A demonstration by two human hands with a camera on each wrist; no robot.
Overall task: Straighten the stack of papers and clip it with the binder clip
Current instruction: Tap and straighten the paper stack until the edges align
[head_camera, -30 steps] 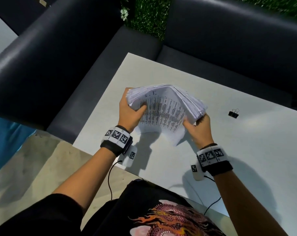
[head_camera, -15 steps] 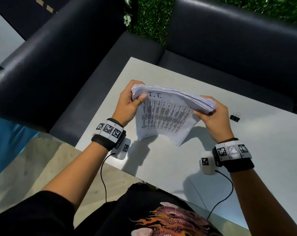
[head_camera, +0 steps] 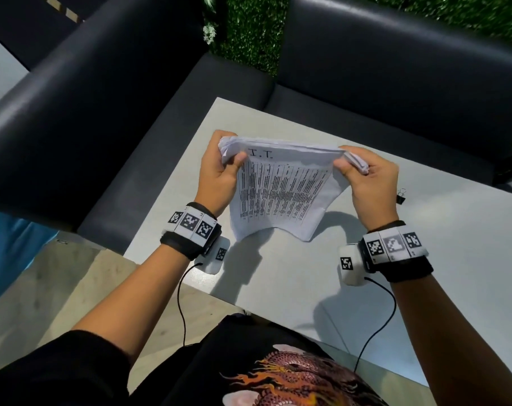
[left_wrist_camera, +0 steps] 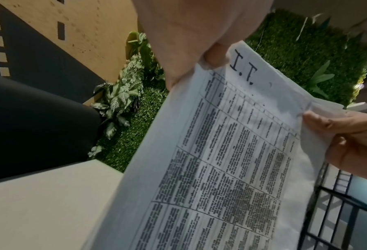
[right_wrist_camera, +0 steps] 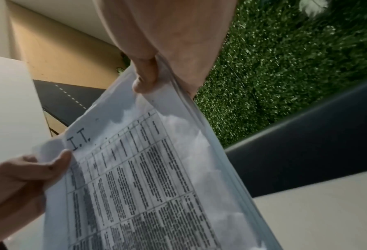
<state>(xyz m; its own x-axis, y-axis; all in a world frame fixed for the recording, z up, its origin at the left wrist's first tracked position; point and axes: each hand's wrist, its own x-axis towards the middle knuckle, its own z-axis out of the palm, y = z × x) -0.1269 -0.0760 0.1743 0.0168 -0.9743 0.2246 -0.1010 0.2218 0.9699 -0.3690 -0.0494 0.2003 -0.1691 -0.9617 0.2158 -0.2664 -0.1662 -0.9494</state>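
Note:
A stack of printed papers (head_camera: 281,191), marked "I.T." at its top, hangs upright above the white table (head_camera: 424,259). My left hand (head_camera: 219,171) grips its top left corner, thumb on the front sheet. The top right corner is pinched by my right hand (head_camera: 366,177). The lower edge of the papers (left_wrist_camera: 221,169) curls and stays just above the table. In the right wrist view the papers (right_wrist_camera: 148,177) fill the middle, my thumb on the front. A small black binder clip (head_camera: 400,197) lies on the table just right of my right hand, partly hidden behind it.
Dark sofas (head_camera: 102,98) wrap the table's far and left sides. A green hedge wall (head_camera: 248,39) stands behind them. Wrist camera cables (head_camera: 184,303) trail over the table's near edge toward my body.
The sagging, fanned stack has been pulled taut and turned upright. Both hands rose and moved apart to the top corners, the right hand shifting toward the clip.

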